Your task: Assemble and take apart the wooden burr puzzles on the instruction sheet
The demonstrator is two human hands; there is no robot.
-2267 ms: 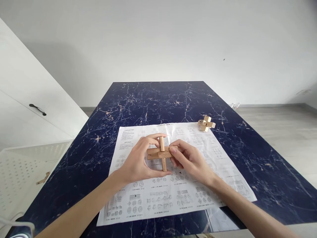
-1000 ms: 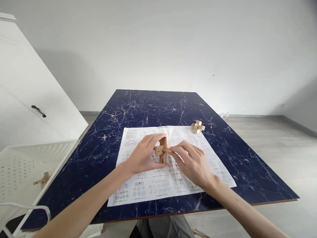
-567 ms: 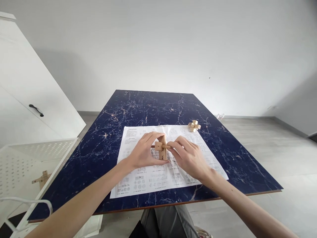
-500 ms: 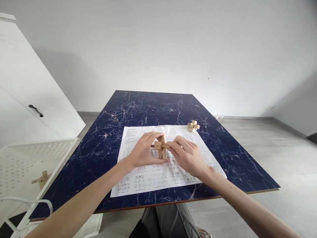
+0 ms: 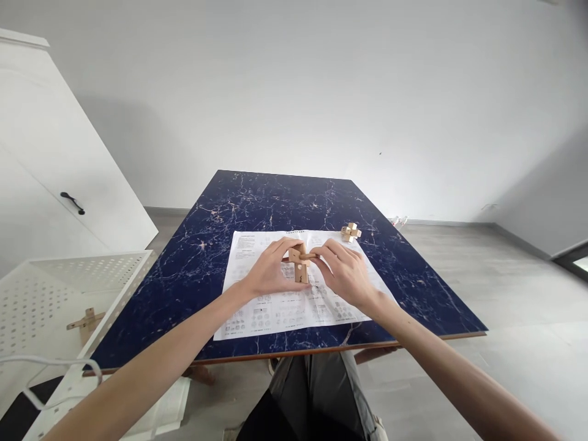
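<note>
Over the middle of a printed instruction sheet (image 5: 257, 327), my left hand (image 5: 269, 272) is closed around a wooden puzzle (image 5: 301, 273) made of crossing pieces. Its thumb presses the lower end and its fingers the upper end of an upright block with a round hole and dark markings. My right hand (image 5: 344, 269) pinches a slim wooden stick (image 5: 309, 256) between thumb and fingers. The stick's left end meets the puzzle; whether it sits in a hole I cannot tell. At the sheet's upper right corner lies an assembled wooden burr puzzle (image 5: 351, 232), touched by neither hand.
The dark blue marbled table (image 5: 275, 202) reaches toward a grey wall. Left of it stand a white perforated bin (image 5: 87, 269) holding another wooden cross puzzle (image 5: 86, 320), a white cable (image 5: 50, 361) and a white cabinet (image 5: 55, 153).
The stick in my right hand has turned and now crosses the puzzle higher, uncovering the block's round hole. My left hand keeps its hold. The camera view has shifted slightly.
</note>
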